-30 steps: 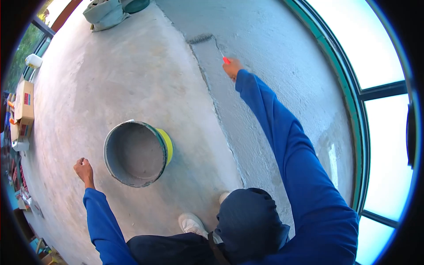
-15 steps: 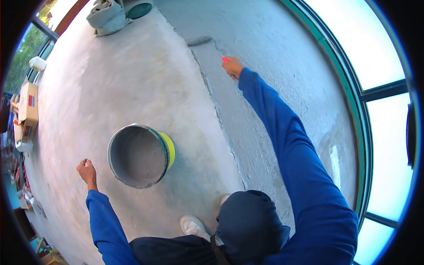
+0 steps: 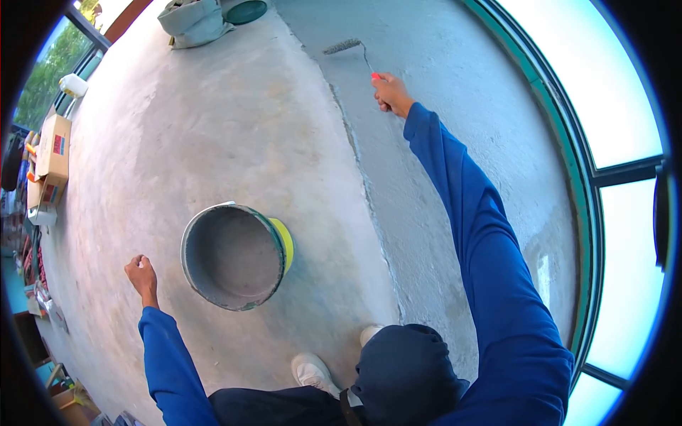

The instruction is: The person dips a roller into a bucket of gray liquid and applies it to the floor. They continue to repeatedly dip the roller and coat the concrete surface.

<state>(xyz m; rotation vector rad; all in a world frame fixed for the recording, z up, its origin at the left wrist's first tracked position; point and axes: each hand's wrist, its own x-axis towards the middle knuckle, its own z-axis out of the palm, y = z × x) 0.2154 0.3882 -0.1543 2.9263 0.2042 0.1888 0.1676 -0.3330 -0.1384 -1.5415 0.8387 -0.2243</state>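
My right hand [image 3: 392,95] is wrapped round the red handle of a paint roller [image 3: 342,47]. The roller's grey, coated sleeve is over the wet grey strip of floor [image 3: 419,192], near its ragged left border. At lower left, my left hand [image 3: 143,275] is curled into a loose fist in the air, and I see nothing in it. Between my hands, closer to the left one, stands a bucket [image 3: 234,255] with a yellow outside and grey coating on its inner wall. Grey material lies inside it.
Dry, pale floor [image 3: 213,142] spreads left of the coated strip. A whitish sack [image 3: 190,25] and a dark green round lid [image 3: 246,12] are at the far end. Cardboard boxes [image 3: 53,153] line the left side; a green-framed window [image 3: 568,135] runs along the right.
The roller and my right hand have moved farther away and slightly right. My left hand stays nearly still in a fist. The whole view has shifted a little.
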